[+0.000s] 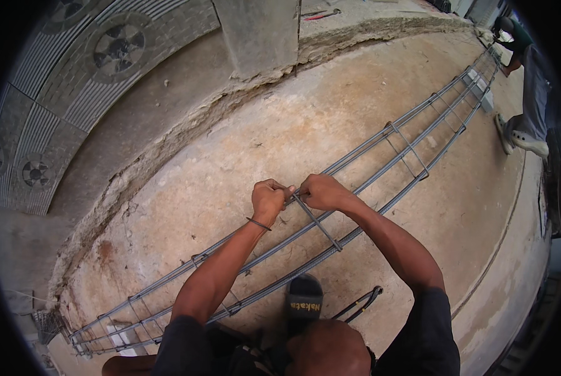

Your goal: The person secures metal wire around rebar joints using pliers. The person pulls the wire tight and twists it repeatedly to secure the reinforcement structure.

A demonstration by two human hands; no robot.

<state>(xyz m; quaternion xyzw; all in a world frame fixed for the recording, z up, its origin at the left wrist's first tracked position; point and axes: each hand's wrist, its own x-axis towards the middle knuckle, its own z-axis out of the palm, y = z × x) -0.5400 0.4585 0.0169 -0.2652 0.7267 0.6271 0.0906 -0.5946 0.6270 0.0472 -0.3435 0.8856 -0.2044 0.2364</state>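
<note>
Concrete slab [330, 119], tan and dusty, taking up most of the view and bending off toward the rim, with a crumbly raised edge along the upper left and patterned grey paving [73, 69] beyond that. Running right across it, lower left to upper right: long rebar cage [380, 150], several parallel steel bars tied with square stirrups spaced along the length, lying flat on the slab. Far off at the cage's upper right end, another person's legs and light shoes [524, 141], well apart from the action here. Closer in, both forearms coming up from the bottom edge and meeting over the near top bar, about mid-cage. Left hand [268, 199] curled into a tight fist around the bar, thin band on the wrist, fingers fully closed. Right hand [321, 191] just beside it, nearly touching, also clenched, gripping the upper end of one stirrup [318, 222] slanting down toward the lower bar. Can't really tell whether any tie wire is pinched in there too, too small. Below that, dark sandal [304, 302] planted by the nearest bar, and a bent loose stirrup [358, 304] lying just beside it on the slab.
</note>
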